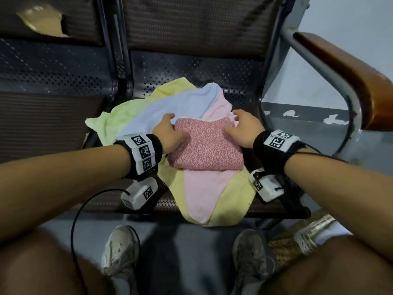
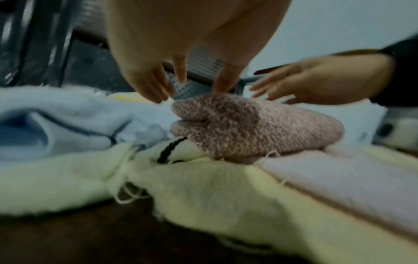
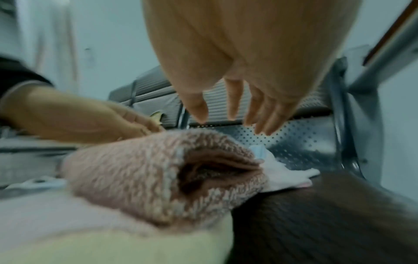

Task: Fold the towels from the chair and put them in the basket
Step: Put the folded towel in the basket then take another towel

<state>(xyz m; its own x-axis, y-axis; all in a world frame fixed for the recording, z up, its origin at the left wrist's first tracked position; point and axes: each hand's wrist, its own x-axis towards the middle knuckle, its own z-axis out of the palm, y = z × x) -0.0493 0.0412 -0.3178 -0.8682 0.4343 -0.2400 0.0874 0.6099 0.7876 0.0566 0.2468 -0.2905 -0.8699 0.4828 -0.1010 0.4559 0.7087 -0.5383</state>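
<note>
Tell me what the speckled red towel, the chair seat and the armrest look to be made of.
Speckled red towel: looped, nubby terry, likely cotton; matte, fuzzy pile.
Chair seat: dark perforated metal with a slight sheen, judging by its regular punched holes.
Armrest: glossy brown top, probably varnished wood, on a grey metal tube.

We wear a black band on each wrist, the left wristband (image 1: 142, 155) and right wristband (image 1: 274, 149) both ringed with white blocks printed with black square codes. A white camera box (image 1: 139, 193) hangs under each wrist, trailing a thin black cable (image 1: 85, 209). Bare forearms, bare knees, and worn pale sneakers (image 1: 120, 251).
</note>
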